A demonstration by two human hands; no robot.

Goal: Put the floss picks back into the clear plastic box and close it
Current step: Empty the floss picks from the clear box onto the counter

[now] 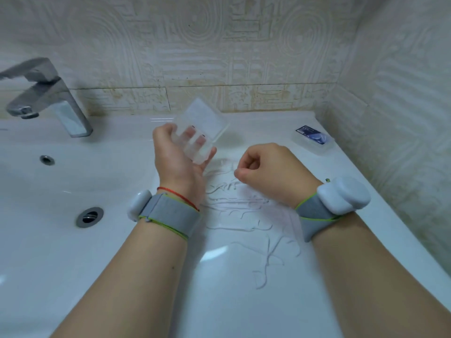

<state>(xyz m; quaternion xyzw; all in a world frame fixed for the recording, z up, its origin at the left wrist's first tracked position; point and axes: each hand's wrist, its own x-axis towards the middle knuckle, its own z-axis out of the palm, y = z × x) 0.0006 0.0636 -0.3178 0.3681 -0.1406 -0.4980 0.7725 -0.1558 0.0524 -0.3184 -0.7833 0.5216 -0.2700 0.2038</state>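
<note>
My left hand [178,157] holds the clear plastic box [201,132] above the white counter, fingers curled round its base, with the lid swung open and tilted toward the wall. Several white floss picks [244,211] lie scattered on the counter between and below my wrists. My right hand [266,169] hovers over the pile with its fingers curled, thumb and forefinger pressed together; whether a pick is pinched there is too blurred to tell.
A white basin [36,191] with drain [89,217] and overflow hole lies to the left, under a chrome tap [48,98]. A second closed plastic box with a blue label [313,137] sits at the back right near the tiled wall corner.
</note>
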